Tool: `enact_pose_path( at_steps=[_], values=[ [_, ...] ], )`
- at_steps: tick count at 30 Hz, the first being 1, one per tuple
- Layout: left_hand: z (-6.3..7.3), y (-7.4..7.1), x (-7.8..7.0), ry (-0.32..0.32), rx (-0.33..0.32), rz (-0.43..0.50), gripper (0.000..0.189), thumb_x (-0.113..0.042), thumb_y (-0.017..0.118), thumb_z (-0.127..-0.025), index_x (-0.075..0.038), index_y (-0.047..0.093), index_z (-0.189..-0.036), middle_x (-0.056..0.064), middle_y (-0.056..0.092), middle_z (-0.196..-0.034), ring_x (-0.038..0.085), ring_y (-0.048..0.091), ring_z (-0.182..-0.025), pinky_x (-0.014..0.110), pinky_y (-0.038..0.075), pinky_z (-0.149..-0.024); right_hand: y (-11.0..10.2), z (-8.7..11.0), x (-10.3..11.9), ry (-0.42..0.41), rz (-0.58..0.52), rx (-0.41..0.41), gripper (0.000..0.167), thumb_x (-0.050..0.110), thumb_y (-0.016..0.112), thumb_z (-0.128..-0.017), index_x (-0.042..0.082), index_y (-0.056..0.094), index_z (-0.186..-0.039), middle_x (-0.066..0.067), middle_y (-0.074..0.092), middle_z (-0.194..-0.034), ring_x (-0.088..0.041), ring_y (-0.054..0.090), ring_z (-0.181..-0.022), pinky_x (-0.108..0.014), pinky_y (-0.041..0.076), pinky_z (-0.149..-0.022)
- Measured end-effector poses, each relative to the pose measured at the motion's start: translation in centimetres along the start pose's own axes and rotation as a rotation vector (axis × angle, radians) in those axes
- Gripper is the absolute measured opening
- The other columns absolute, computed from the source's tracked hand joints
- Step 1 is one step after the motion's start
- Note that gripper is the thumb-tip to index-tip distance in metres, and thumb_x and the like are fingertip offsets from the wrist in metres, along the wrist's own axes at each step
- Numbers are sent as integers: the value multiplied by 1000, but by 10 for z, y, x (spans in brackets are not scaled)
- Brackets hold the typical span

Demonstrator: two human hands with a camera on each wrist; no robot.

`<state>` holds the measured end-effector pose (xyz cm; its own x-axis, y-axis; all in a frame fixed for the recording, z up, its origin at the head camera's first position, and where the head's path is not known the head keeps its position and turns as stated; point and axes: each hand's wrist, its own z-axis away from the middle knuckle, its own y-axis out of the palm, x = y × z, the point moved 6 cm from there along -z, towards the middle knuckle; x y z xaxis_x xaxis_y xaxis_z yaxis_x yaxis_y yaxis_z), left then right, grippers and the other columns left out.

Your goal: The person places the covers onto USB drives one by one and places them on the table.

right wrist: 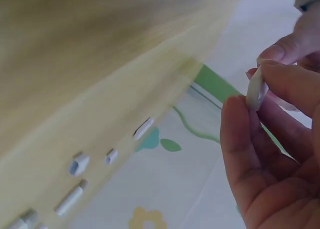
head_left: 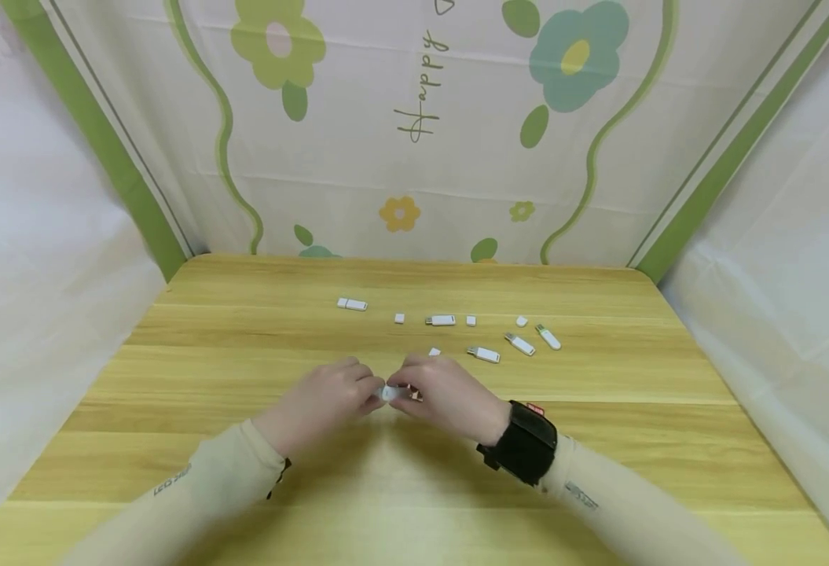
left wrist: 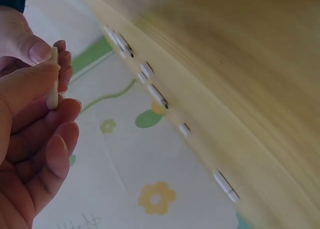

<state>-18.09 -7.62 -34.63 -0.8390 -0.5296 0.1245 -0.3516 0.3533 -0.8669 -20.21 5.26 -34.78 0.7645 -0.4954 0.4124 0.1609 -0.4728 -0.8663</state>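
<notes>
In front of me both hands meet at a small white USB stick (head_left: 390,392), raised off the table. My left hand (head_left: 329,399) pinches its left end between thumb and fingers, and my right hand (head_left: 448,393) pinches its right end. Seen from the left wrist, the USB stick (left wrist: 53,84) stands edge-on between the thumbs and fingertips. From the right wrist, the white USB stick (right wrist: 256,90) shows a rounded end. The fingers cover much of it, so I cannot tell whether a cap is on it.
Beyond the hands on the wooden table (head_left: 174,369) lie several white USB sticks with bare plugs, such as one USB stick (head_left: 485,354). Several loose caps are among them, including a cap (head_left: 399,318). A capped USB stick (head_left: 356,305) lies farther left. A flowered curtain (head_left: 357,157) hangs behind.
</notes>
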Motion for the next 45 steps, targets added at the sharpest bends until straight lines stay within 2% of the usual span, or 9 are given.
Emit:
enact_pose_path(
  at_steps=[7,12,15,19,23,26,32,40,45],
  values=[
    [5,11,34,-85,71,92,15,-15,82,-82,-6,71,-85,0,61,-73,10,54,-61,18,47,-54,9,-33,-9,6,48,77,13,9,75,-89,5,76,-101,-3,66,-90,-14,62,-77,-16,48,-66],
    [6,22,62,-164,170,186,9,-14,78,-87,-8,71,-88,-2,62,-77,8,54,-64,19,47,-58,14,-59,-19,34,90,122,13,10,74,-90,4,76,-101,-4,65,-89,-12,58,-76,-18,48,-65],
    [5,26,77,-190,214,203,7,-13,77,-88,-8,73,-89,-2,65,-79,10,58,-67,21,49,-60,18,-74,-27,41,117,139,13,10,74,-90,3,76,-101,-5,65,-89,-11,58,-76,-18,48,-66],
    [4,29,99,-198,248,164,7,-14,79,-85,-10,73,-84,-2,67,-77,12,61,-68,26,51,-61,25,-97,-35,39,148,161,10,11,73,-91,4,76,-97,-5,68,-88,-11,55,-75,-20,47,-66],
    [2,34,123,-239,314,131,9,-15,81,-84,-12,73,-81,-3,67,-77,13,60,-69,29,52,-62,33,-120,-43,48,166,176,8,10,71,-91,6,75,-86,-2,66,-77,-12,48,-68,-23,41,-63],
    [2,41,140,-279,362,141,9,-14,81,-83,-11,73,-80,-2,66,-78,14,58,-69,32,51,-64,40,-134,-52,57,186,185,11,11,72,-91,5,75,-83,-2,65,-75,-12,47,-67,-25,40,-64],
    [6,65,174,-347,423,227,4,-14,80,-85,-11,77,-86,-3,67,-83,15,62,-78,36,54,-75,54,-157,-69,81,215,226,10,12,71,-93,5,77,-90,-4,70,-84,-13,52,-73,-26,46,-72],
    [9,87,197,-438,531,304,4,-16,76,-89,-13,78,-88,-3,71,-88,15,66,-83,38,54,-80,66,-171,-85,108,214,243,12,15,73,-91,4,78,-95,-5,73,-92,-13,58,-78,-25,49,-77],
    [11,93,203,-461,553,330,5,-17,76,-89,-13,79,-87,-4,72,-87,13,65,-80,37,54,-80,71,-177,-90,124,216,252,11,15,75,-90,5,78,-93,-4,73,-91,-12,56,-76,-24,49,-75]
  ],
)
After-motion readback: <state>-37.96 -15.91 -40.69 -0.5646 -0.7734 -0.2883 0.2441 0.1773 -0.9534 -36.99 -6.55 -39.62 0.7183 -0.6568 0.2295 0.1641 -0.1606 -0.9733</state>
